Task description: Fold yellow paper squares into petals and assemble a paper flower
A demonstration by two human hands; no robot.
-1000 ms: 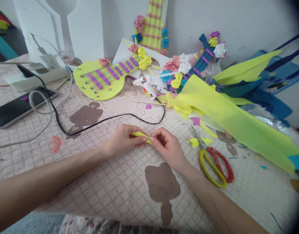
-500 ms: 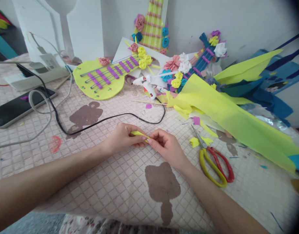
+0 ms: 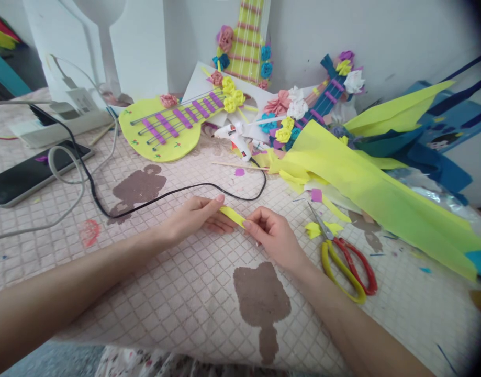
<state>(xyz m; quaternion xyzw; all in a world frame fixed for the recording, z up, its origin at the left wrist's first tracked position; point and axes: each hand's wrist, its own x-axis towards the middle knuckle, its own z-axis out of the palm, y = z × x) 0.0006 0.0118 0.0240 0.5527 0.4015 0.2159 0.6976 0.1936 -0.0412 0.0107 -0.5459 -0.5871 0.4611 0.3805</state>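
A narrow yellow foam strip (image 3: 232,215) lies between my two hands above the quilted pink table cover (image 3: 177,293). My left hand (image 3: 197,217) holds one end, its fingers stretched along the strip with the thumb on top. My right hand (image 3: 273,238) pinches the other end between thumb and fingers. Both hands rest low, close to the cover.
Yellow and red scissors (image 3: 344,259) lie just right of my right hand. A white glue gun (image 3: 236,137) with a black cord (image 3: 165,193) sits behind. Foam guitars with flowers (image 3: 173,123), large yellow foam sheets (image 3: 366,183) and a phone (image 3: 26,175) ring the work spot.
The strip, bunched between both hands before, is now drawn out straighter. My left fingers have stretched out along it and the hands have moved slightly apart.
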